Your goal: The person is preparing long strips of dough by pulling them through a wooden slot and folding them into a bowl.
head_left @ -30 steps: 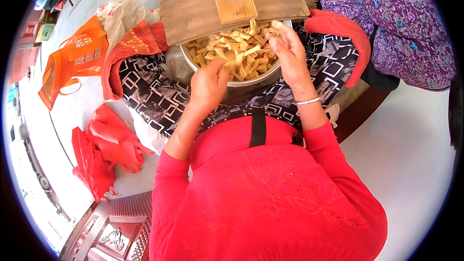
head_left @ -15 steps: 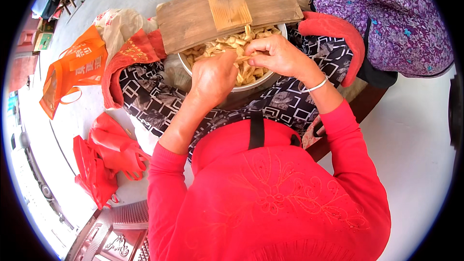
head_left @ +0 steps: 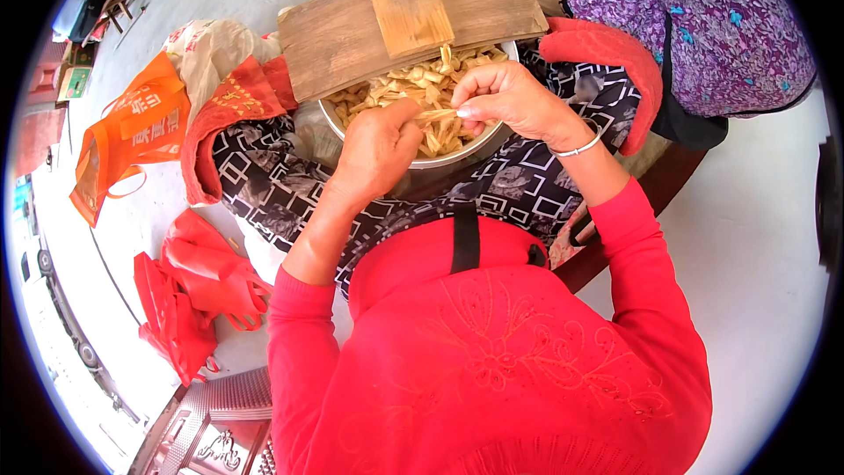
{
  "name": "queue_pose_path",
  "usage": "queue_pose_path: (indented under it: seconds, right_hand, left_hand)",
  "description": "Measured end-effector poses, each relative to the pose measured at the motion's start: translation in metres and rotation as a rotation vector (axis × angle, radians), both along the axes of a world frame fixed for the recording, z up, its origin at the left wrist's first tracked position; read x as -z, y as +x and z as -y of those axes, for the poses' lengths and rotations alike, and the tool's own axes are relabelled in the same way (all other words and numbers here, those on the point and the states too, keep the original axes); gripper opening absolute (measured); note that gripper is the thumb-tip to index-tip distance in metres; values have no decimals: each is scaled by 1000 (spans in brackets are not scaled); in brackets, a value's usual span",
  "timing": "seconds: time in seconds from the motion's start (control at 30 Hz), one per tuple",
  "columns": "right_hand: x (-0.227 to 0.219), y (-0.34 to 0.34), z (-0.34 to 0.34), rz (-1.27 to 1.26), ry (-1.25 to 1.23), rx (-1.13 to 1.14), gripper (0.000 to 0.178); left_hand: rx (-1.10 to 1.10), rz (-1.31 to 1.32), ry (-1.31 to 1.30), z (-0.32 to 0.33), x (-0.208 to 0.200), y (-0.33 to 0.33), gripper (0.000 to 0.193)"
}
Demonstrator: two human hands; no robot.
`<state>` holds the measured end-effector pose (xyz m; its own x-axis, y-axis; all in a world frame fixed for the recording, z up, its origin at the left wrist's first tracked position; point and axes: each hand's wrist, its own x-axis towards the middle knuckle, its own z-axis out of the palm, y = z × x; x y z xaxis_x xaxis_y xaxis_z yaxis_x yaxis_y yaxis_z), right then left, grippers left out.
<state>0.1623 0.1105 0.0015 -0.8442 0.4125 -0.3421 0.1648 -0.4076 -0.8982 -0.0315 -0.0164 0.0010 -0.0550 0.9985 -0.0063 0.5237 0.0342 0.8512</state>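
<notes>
A round metal basin (head_left: 462, 157) sits at my lap, full of pale yellow-brown knotted strips (head_left: 400, 88). Above its near half, my left hand (head_left: 376, 145) is closed with its fingertips pinching one end of a pale yellow strip (head_left: 436, 114). My right hand (head_left: 514, 105), with a bangle (head_left: 578, 149) at the wrist, pinches the other end between thumb and forefinger. The strip runs level between the two hands. Over the basin's far side lies a wooden board (head_left: 330, 40) with a lighter wood piece and a small upright block (head_left: 409, 13) on it.
Orange (head_left: 141, 123) and red (head_left: 198, 273) bags lie to the left on the pale floor. A red padded edge (head_left: 607, 62) curves around my right side. Another person's purple floral clothing (head_left: 703, 44) is close at the upper right. A carved dark panel (head_left: 220, 431) stands at lower left.
My hands have drawn slightly apart, so the strip between them shows more plainly. The left hand has shifted a little left and turned. The basin and board have hardly moved.
</notes>
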Motion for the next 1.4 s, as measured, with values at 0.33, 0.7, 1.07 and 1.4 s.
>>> queue_pose_path:
  seconds: [0.33,0.7,1.07,1.4]
  right_hand:
    - [-2,-6,-5,-155,-150,137,34]
    - [3,-32,-31,-30,235,305,14]
    - [17,-62,-54,52,451,437,10]
    - [34,-41,-54,68,333,472,21]
  left_hand:
    - [0,494,-324,-16,6,-19,23]
    - [-255,714,-149,-57,17,-23,16]
    - [-381,553,-9,-101,43,-38,16]
    - [-475,-112,217,-87,59,-52,17]
